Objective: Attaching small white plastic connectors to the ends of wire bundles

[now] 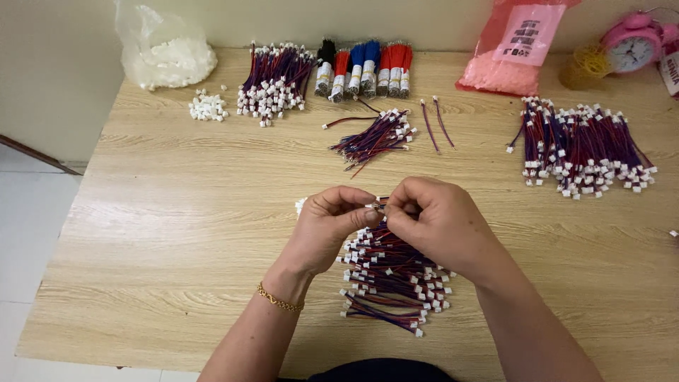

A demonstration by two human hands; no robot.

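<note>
Here connector [375,206] pinched between both hands' fingertips [368,214].

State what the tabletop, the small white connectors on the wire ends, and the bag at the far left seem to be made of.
Tabletop: looks like pale wood or wood-look laminate, matte, with visible grain lines. White connectors: probably moulded plastic, opaque, blocky and uniform. Bag: thin clear plastic film, crinkled and glossy, with white pieces showing through.
</note>
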